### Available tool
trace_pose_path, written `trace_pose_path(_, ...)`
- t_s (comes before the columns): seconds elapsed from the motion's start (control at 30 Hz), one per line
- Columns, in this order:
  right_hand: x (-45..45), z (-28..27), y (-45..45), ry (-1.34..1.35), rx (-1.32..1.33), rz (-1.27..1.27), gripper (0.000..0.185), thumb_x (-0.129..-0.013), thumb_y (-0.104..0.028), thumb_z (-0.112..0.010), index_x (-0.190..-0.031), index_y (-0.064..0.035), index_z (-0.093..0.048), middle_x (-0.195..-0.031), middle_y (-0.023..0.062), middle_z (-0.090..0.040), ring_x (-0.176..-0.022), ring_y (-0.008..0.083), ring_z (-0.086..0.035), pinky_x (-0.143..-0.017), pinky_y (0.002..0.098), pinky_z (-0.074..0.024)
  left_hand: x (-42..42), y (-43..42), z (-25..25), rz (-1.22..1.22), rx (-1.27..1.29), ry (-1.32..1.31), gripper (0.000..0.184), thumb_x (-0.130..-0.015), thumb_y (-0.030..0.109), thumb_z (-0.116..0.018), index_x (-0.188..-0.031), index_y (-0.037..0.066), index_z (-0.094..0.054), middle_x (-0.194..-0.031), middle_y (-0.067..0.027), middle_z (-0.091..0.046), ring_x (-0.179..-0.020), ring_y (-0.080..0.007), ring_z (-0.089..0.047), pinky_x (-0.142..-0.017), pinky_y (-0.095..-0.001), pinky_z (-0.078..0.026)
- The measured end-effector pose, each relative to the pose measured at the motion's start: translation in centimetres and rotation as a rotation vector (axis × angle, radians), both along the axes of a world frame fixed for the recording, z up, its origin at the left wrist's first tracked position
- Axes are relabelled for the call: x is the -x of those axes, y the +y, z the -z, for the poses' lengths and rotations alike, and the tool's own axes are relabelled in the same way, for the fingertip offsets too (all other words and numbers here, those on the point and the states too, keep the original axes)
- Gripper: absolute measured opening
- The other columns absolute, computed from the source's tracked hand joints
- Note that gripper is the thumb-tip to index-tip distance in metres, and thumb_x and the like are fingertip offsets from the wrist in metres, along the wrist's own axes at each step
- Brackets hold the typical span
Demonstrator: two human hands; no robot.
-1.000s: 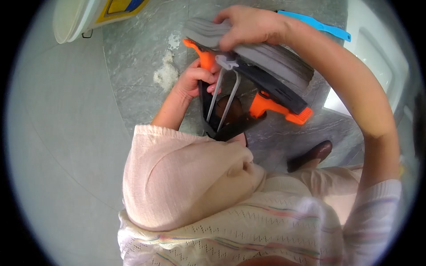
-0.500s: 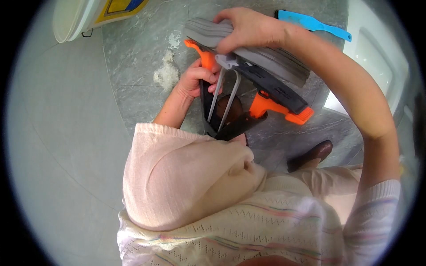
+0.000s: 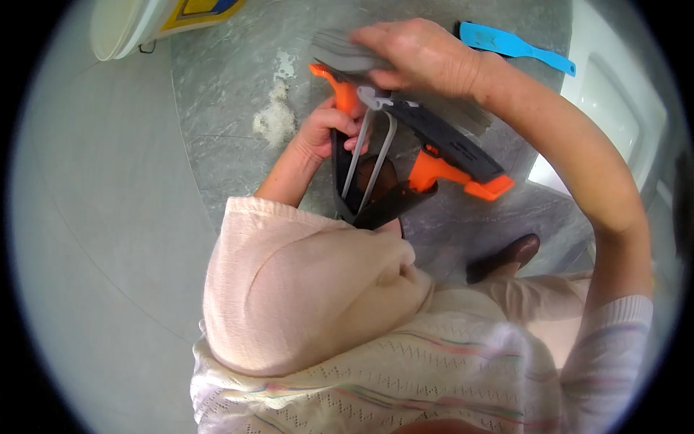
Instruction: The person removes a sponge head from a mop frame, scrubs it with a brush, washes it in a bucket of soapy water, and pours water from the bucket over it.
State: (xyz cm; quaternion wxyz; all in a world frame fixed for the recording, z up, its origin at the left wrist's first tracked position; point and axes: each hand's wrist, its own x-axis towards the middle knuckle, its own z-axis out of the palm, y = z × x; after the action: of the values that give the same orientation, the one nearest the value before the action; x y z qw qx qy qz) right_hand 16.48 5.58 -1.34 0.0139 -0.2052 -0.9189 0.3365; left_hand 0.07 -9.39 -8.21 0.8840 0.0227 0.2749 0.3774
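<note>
A grey marbled floor [image 3: 224, 173] formed the ground of the whole scene, as I followed it remotely through the head camera. Nearest to me lay the wearer's pale knitted top [image 3: 361, 390], with coloured lines across its weave, and cream cloth [image 3: 311, 289] in broad folds. Just beyond its hem, the left hand [image 3: 332, 134] was clasped about one arm of a black-and-orange frame [image 3: 463, 148], close to the orange end piece [image 3: 340, 90]. The frame stood spread in a V, its point toward the wearer, with a bent grey rod [image 3: 378, 166] between its arms. A grey ridged pad [image 3: 343, 50] lay along the frame's far side. The right hand [image 3: 426, 61] reached over from the right and touched this pad; both were blurred, and I could not tell whether it grasped or merely pressed. A dark shoe [image 3: 517, 253] showed to the right of the frame. Farther out, I noted a whitish patch [image 3: 275, 119] on the floor to the left, a blue brush [image 3: 510, 45] near a white tray [image 3: 614, 87] at right, and a white bucket [image 3: 119, 32], partly cut off, at upper left.
</note>
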Motion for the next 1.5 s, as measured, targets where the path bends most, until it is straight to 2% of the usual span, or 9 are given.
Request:
trace_pose_path(0.13, 0.2, -0.2, 0.1, -0.043, 0.013, -0.003, 0.043, -0.071, -0.015, -0.063, -0.110, -0.0006, -0.051, -0.092, 0.0177, -0.059, -0.084, 0.0361, -0.058, -0.072, 0.0422, -0.0472, -0.1, 0.0, 0.1, 0.000, 0.009, -0.027, 0.020, -0.060, 0.002, -0.056, -0.076, 0.010, -0.046, -0.058, -0.0057, -0.047, -0.042, -0.0169, -0.044, -0.045, -0.0334, -0.035)
trace_pose_path(0.23, 0.6, -0.7, 0.1, -0.115, 0.022, -0.023, 0.043, -0.070, -0.014, -0.062, -0.108, 0.0002, -0.051, -0.093, 0.0184, -0.059, -0.083, 0.0364, -0.058, -0.072, 0.0425, -0.0473, -0.2, 0.3, -0.1, -0.033, 0.023, -0.043, 0.018, -0.061, -0.003, -0.053, -0.070, 0.006, -0.041, -0.056, -0.0083, -0.044, -0.042, -0.0198, -0.047, -0.047, -0.0366, -0.044)
trace_pose_path(0.33, 0.8, -1.0, 0.3, -0.150, 0.016, -0.038, 0.043, -0.069, -0.014, -0.062, -0.107, 0.0008, -0.050, -0.090, 0.0195, -0.060, -0.082, 0.0367, -0.058, -0.071, 0.0429, -0.0472, -0.3, 0.5, -0.5, -0.021, 0.048, -0.024, 0.019, -0.060, -0.003, -0.054, -0.072, 0.006, -0.041, -0.056, -0.0079, -0.045, -0.042, -0.0200, -0.048, -0.046, -0.0363, -0.044)
trace_pose_path(0.43, 0.6, -1.6, 0.5, -0.153, 0.048, -0.030, 0.041, -0.068, -0.014, -0.061, -0.105, 0.0014, -0.050, -0.083, 0.0208, -0.059, -0.078, 0.0381, -0.058, -0.068, 0.0440, -0.0468, -0.4, 0.5, -0.7, 0.013, 0.047, 0.003, 0.023, -0.060, 0.000, -0.056, -0.076, 0.009, -0.043, -0.060, -0.0071, -0.047, -0.041, -0.0175, -0.044, -0.044, -0.0341, -0.036)
trace_pose_path(0.53, 0.4, -1.5, 0.5, -0.176, 0.072, -0.021, 0.038, -0.068, -0.012, -0.059, -0.102, 0.0020, -0.050, -0.075, 0.0220, -0.058, -0.074, 0.0400, -0.057, -0.066, 0.0453, -0.0461, -0.6, 0.5, -0.5, 0.011, 0.038, -0.033, 0.021, -0.059, -0.002, -0.054, -0.074, 0.006, -0.042, -0.058, -0.0082, -0.045, -0.041, -0.0200, -0.048, -0.043, -0.0346, -0.043)
trace_pose_path(0.67, -0.3, -0.8, 0.6, -0.087, 0.114, -0.021, 0.035, -0.068, -0.009, -0.057, -0.100, 0.0025, -0.049, -0.072, 0.0229, -0.057, -0.071, 0.0415, -0.055, -0.064, 0.0460, -0.0457, -0.6, 1.0, -1.3, 0.037, 0.040, 0.020, 0.022, -0.058, -0.003, -0.053, -0.074, 0.006, -0.042, -0.058, -0.0083, -0.045, -0.041, -0.0196, -0.048, -0.042, -0.0327, -0.042)
trace_pose_path(1.13, -1.7, -1.5, 0.1, -0.026, 0.141, -0.023, 0.043, -0.068, -0.011, -0.061, -0.107, 0.0029, -0.050, -0.083, 0.0221, -0.059, -0.076, 0.0394, -0.057, -0.068, 0.0446, -0.0459, -1.0, 0.7, -1.7, 0.041, -0.006, 0.008, 0.023, -0.060, 0.001, -0.058, -0.075, 0.008, -0.043, -0.057, -0.0052, -0.044, -0.043, -0.0166, -0.046, -0.042, -0.0301, -0.038)
trace_pose_path(1.5, -1.6, -1.2, -0.3, -0.005, 0.114, -0.021, 0.045, -0.067, -0.009, -0.062, -0.109, 0.0018, -0.050, -0.091, 0.0198, -0.059, -0.081, 0.0377, -0.057, -0.070, 0.0441, -0.0464, -0.7, 0.5, -1.4, 0.043, -0.006, 0.000, 0.023, -0.060, 0.000, -0.059, -0.076, 0.008, -0.044, -0.059, -0.0055, -0.046, -0.043, -0.0170, -0.046, -0.043, -0.0307, -0.039)
